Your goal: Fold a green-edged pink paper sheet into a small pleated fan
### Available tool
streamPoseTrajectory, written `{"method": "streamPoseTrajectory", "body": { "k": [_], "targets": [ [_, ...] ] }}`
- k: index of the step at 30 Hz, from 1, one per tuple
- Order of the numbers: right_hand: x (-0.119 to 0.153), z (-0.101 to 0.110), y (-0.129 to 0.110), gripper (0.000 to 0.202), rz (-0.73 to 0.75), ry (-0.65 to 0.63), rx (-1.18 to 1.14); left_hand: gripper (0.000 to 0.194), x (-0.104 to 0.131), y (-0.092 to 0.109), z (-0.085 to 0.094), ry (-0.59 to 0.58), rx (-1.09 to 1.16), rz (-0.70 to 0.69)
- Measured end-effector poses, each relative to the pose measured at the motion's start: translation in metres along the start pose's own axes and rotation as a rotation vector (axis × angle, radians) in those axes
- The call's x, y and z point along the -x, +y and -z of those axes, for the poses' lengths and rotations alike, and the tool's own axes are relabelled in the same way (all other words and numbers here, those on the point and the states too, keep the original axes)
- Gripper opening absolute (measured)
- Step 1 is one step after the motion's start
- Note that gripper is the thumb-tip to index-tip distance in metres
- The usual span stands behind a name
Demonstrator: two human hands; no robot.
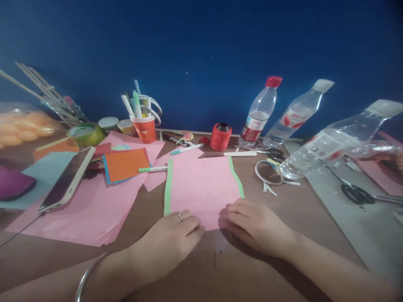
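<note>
My bangle [83, 277] sits lower left; my left hand [176, 235] and right hand [255, 224], fingers half curled, rest on the centre's green-edged pink sheet [201, 184]; whether they pinch it, I cannot tell.

the rectangular pink paper sheet [203, 180] is wearing light green side strips [168, 188]. the rectangular orange paper piece [127, 165] is showing plain, the round plastic bottle cap [273, 81] is showing red, and the flat brown desk [208, 279] is contrasting with the dark blue wall [201, 46].
</note>
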State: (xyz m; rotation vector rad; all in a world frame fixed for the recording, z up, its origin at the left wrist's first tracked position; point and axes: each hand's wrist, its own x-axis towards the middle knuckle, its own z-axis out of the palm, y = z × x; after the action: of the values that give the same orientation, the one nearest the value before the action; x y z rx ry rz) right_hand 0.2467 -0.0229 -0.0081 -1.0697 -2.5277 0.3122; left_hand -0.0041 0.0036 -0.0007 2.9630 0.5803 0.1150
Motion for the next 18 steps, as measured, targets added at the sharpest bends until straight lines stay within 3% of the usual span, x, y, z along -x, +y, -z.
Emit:
{"method": "streamPoseTrajectory", "body": {
  "k": [6, 12, 18],
  "targets": [
    [-0.0008, -0.0037, -0.0044, 0.018, -0.130, 0.037, -0.065, 0.019, -0.0011, -0.0033, -0.0017, -0.082, 0.078, 0.137],
    [0.0031, -0.0005, -0.0074, 0.016, -0.220, -0.016, -0.125, 0.019, -0.0013, -0.0050, -0.0045, 0.020, 0.079, 0.168],
    [0.0029, 0.0012, -0.0081, 0.017, -0.222, -0.022, -0.102, 0.021, 0.0025, -0.0019, -0.0082, 0.059, 0.076, 0.157]
  ]
}}
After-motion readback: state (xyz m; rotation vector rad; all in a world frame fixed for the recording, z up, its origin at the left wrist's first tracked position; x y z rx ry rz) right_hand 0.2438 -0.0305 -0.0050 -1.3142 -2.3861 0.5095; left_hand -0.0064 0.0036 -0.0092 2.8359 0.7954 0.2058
